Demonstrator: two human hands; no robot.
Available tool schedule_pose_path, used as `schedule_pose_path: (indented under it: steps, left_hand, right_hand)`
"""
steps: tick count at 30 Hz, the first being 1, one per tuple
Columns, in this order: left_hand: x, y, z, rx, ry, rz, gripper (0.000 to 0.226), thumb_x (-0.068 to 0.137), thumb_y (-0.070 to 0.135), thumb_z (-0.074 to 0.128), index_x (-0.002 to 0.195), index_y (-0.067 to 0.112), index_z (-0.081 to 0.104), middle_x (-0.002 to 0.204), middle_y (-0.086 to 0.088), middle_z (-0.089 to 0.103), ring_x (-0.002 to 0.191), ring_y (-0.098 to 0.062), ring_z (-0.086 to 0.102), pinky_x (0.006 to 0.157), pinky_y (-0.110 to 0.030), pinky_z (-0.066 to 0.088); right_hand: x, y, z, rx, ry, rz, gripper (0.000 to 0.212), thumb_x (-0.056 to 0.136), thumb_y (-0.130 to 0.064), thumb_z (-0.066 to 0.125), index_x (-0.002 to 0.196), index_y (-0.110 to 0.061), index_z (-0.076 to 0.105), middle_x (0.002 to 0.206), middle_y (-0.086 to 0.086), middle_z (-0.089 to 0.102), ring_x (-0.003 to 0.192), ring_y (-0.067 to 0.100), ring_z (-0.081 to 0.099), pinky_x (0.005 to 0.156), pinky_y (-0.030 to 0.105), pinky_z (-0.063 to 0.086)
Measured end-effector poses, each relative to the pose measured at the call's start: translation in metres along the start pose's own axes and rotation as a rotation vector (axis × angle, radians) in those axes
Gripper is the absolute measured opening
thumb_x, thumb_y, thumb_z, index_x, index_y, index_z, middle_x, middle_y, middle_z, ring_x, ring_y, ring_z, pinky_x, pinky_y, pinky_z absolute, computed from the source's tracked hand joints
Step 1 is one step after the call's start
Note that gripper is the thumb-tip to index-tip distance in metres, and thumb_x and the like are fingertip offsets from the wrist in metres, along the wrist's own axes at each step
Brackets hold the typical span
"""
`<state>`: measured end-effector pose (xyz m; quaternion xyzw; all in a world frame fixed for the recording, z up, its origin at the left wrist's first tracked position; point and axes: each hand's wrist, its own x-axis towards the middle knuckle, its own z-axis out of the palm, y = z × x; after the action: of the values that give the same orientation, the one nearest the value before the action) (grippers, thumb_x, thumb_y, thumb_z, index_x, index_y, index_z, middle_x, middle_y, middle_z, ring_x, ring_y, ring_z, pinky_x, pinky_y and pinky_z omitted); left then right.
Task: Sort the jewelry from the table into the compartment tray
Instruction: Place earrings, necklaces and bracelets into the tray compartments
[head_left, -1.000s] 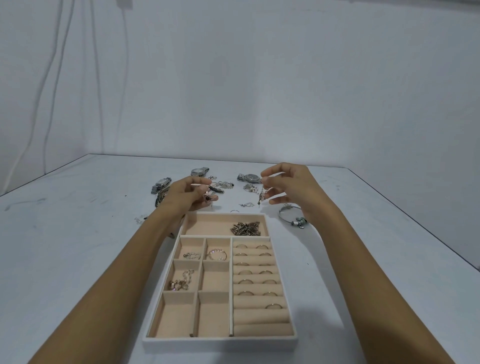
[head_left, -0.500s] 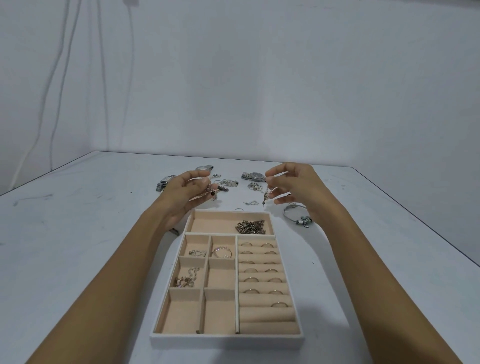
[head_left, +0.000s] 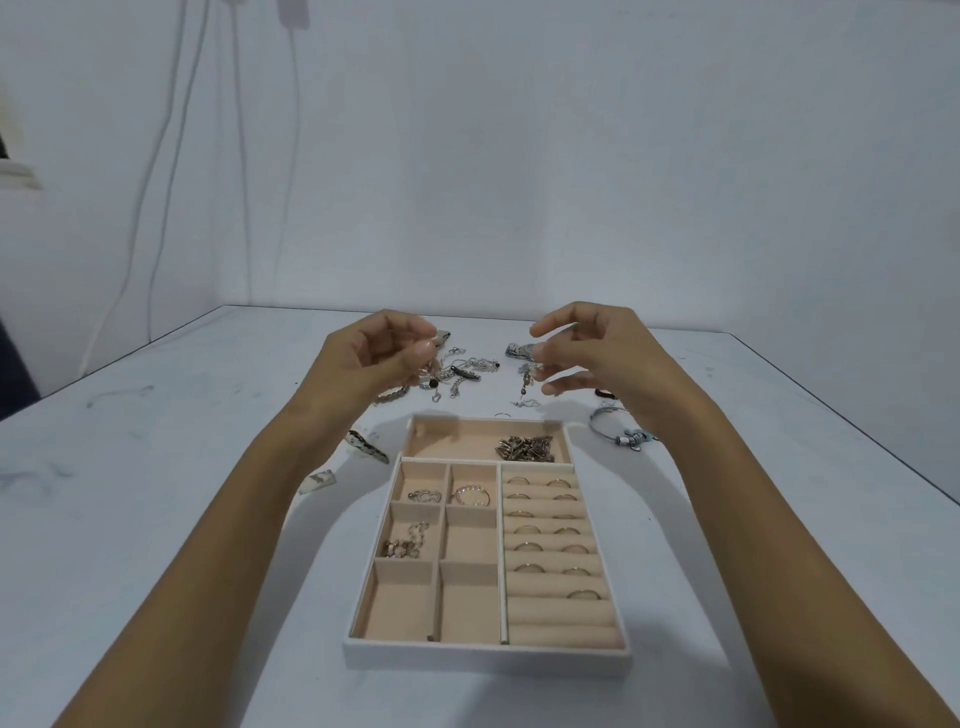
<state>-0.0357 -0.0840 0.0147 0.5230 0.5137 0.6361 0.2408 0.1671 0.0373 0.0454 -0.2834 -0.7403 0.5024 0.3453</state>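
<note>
L hand (head_left: 363, 358), R hand (head_left: 613, 358) raised past tray (head_left: 488, 662); L fingers (head_left: 415, 357) pinch chain (head_left: 429, 370), R fingers (head_left: 556, 328) pinch earring (head_left: 527, 382).

Both bare forearms reach in, 1 on each side of the compartment tray (head_left: 485, 656), and angle toward each other past its far end. The left hand (head_left: 371, 358) is raised beyond the tray's far-left corner, fingers curled, thumb and fingertips pinching a chain (head_left: 434, 370) (blurred, so the grip is hard to read). The right hand (head_left: 602, 358) is raised beyond the far-right corner, palm turned inward, pinching a dangling earring (head_left: 527, 378), its other fingers spread. The 2 hands are apart.
</note>
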Motion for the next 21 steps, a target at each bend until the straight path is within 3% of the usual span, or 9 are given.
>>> schedule_pose_path:
  steps: [2,10,17,21]
  left_hand:
    - [-0.010,0.004,-0.003,0.043,-0.040,-0.006,0.009,0.083,0.015,0.065,0.091,0.018,0.066,0.077,0.007,0.070,0.075,-0.008,0.064,0.070,-0.016,0.051]
    - [-0.042,0.009,-0.013,0.045,-0.116,-0.043,0.011,0.078,0.020,0.066,0.088,0.017,0.066,0.078,0.001,0.068,0.081,-0.015,0.066,0.079,-0.021,0.052]
    - [-0.050,0.009,-0.011,0.069,-0.166,-0.076,0.006,0.077,0.022,0.069,0.083,0.025,0.069,0.084,-0.005,0.066,0.084,-0.017,0.067,0.087,-0.032,0.049]
    - [-0.050,0.008,-0.011,0.069,-0.152,-0.080,0.007,0.077,0.024,0.068,0.084,0.026,0.069,0.084,-0.002,0.066,0.082,-0.013,0.065,0.083,-0.025,0.050]
  right_hand:
    - [-0.004,-0.008,0.002,0.010,-0.063,-0.036,0.022,0.082,0.004,0.068,0.104,0.003,0.064,0.077,0.013,0.065,0.071,0.022,0.067,0.070,0.034,0.060]
    - [-0.026,-0.037,0.015,-0.092,-0.379,-0.148,0.021,0.077,0.010,0.069,0.092,-0.004,0.067,0.076,0.010,0.067,0.071,0.021,0.068,0.068,0.024,0.054]
    - [-0.033,-0.037,0.028,-0.319,-0.663,-0.093,0.018,0.076,0.005,0.074,0.091,-0.003,0.067,0.068,0.000,0.067,0.073,0.024,0.068,0.073,0.028,0.055]
    - [-0.034,-0.031,0.039,-0.428,-0.719,-0.042,0.018,0.077,0.008,0.070,0.090,-0.003,0.068,0.066,-0.003,0.069,0.074,0.021,0.069,0.074,0.023,0.054]
